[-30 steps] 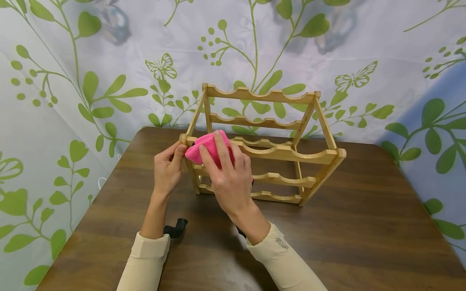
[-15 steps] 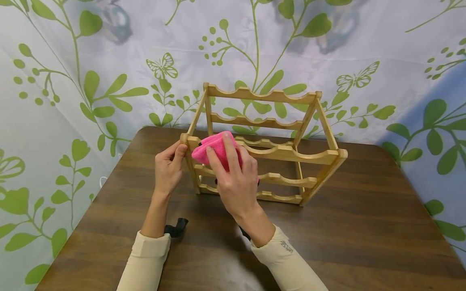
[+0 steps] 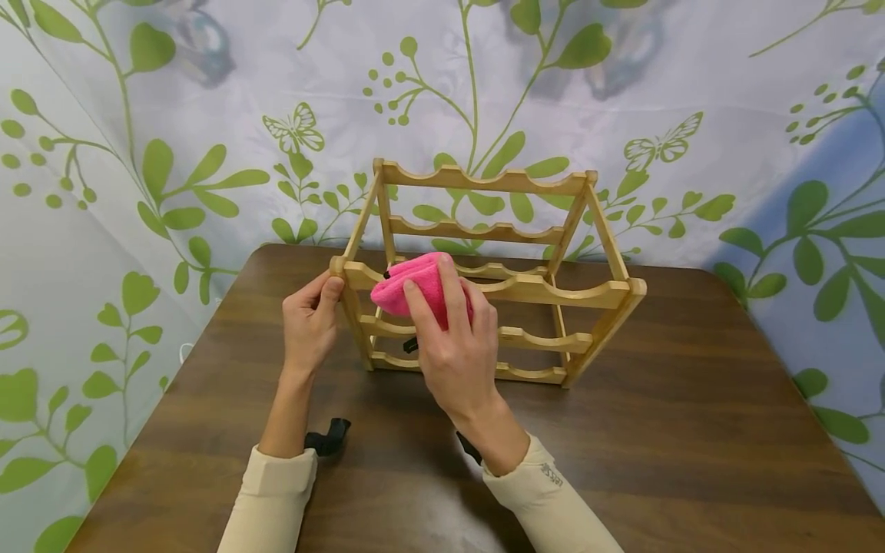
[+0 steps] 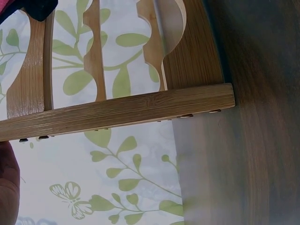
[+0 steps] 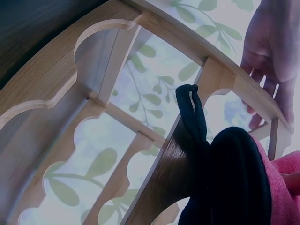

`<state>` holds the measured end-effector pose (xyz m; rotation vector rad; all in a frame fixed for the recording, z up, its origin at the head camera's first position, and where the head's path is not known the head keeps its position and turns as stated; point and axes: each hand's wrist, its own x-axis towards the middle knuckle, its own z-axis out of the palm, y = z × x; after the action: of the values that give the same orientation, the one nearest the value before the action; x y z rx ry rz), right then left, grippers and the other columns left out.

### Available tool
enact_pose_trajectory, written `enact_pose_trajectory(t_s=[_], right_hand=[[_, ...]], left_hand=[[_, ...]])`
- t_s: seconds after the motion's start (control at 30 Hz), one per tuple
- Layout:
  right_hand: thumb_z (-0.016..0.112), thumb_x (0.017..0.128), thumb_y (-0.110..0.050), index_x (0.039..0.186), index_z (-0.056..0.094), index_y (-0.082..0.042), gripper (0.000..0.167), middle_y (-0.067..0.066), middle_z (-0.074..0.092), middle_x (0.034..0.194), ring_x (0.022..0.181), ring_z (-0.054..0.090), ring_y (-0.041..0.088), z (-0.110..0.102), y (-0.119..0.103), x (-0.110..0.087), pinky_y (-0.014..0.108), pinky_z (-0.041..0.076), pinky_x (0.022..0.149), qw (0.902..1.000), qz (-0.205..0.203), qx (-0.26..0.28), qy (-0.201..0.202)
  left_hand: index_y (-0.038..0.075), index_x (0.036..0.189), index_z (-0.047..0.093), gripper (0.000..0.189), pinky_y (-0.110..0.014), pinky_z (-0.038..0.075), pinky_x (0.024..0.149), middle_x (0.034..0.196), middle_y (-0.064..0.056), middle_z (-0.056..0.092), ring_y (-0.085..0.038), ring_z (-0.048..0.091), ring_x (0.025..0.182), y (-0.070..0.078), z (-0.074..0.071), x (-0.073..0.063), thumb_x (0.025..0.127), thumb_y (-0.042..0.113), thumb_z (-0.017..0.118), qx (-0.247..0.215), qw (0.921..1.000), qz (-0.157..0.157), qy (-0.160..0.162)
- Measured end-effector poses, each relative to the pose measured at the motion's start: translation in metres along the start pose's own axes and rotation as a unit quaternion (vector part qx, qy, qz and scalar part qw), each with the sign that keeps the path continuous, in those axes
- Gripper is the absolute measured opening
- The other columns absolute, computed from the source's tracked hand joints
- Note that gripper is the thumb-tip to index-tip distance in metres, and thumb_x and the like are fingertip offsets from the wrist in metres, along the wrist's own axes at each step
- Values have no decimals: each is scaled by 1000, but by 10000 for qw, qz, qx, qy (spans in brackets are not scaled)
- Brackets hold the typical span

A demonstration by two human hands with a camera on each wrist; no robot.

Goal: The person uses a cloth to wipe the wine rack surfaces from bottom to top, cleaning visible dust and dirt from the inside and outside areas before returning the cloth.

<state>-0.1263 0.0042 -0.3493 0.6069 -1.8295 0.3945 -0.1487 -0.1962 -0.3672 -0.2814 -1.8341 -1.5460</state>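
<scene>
Left hand (image 3: 311, 322): fingers pinching scalloped light-wood rack (image 3: 539, 292) at corner
Right hand (image 3: 456, 353): fingers curled around folded, fuzzy pink-and-black cloth (image 3: 429, 284)

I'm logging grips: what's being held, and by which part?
Left hand: wooden rack, by its near upper left corner. Right hand: pink cloth, by its near side.
</scene>
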Motion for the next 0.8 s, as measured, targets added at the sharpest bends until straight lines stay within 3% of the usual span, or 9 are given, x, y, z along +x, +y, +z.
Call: enact_pose_trajectory(t_s=[0.23, 0.43, 0.63, 0.8], right_hand=[[80, 79, -12, 123, 63, -12, 46, 23, 50, 140, 109, 52, 42, -6, 4, 0, 49, 50, 83, 9995, 225, 210, 112], [74, 86, -11, 124, 63, -10, 40, 24, 48, 142, 109, 50, 45, -13, 15, -1, 51, 47, 88, 9980, 510, 367, 14], [74, 87, -12, 126, 63, -9, 40, 22, 46, 145, 114, 48, 45, -21, 22, -2, 52, 46, 88, 9968, 651, 378, -283], [75, 86, -11, 127, 63, -9, 43, 23, 45, 146, 116, 48, 46, -28, 26, -3, 53, 47, 88, 9958, 709, 322, -478]], left_hand=[[-21, 97, 65, 32, -17, 41, 60, 72, 1, 61, 0, 50, 64, 19, 1, 0, 100, 10, 58, -115, 9998, 94, -108], [-22, 94, 64, 38, -17, 43, 62, 74, 3, 62, -1, 52, 66, 29, 4, 3, 100, 15, 59, -233, 9996, 106, -110], [-21, 91, 64, 37, -19, 43, 63, 73, 6, 62, -1, 52, 66, 28, 2, 3, 101, 15, 59, -132, 9998, 158, -43], [-16, 99, 68, 31, -18, 44, 63, 77, 5, 64, -5, 53, 66, 7, 0, 1, 101, 13, 58, -144, 9997, 151, -121]])
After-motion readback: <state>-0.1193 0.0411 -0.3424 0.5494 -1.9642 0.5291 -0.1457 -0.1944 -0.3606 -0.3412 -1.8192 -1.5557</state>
